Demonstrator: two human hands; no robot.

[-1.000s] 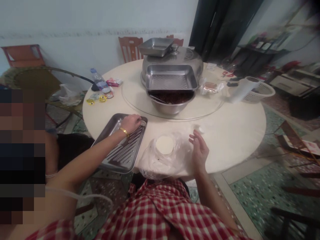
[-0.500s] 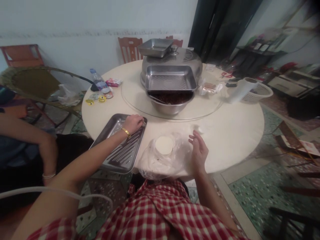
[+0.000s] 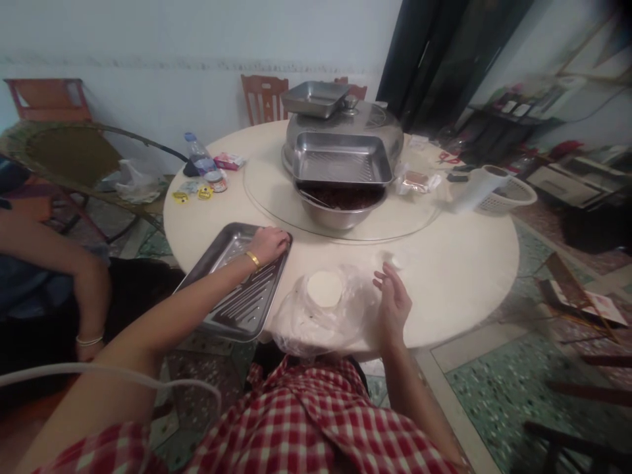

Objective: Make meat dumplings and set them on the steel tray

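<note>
2 hands showed: the left hand (image 3: 269, 245) gripped the far corner of the steel tray (image 3: 241, 299), the right hand (image 3: 394, 301) hung open beside the bagged dough disc (image 3: 324, 288).

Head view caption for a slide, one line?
Left hand rests on a steel tray; right hand hovers beside bagged white discs.

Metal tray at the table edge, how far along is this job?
Done: little; the metal tray looks bare. In hand: the left hand rests on its far corner, the right hand is open beside the bagged white rounds. Left: rounds stacked, bowl of dark filling seemingly untouched.
</note>
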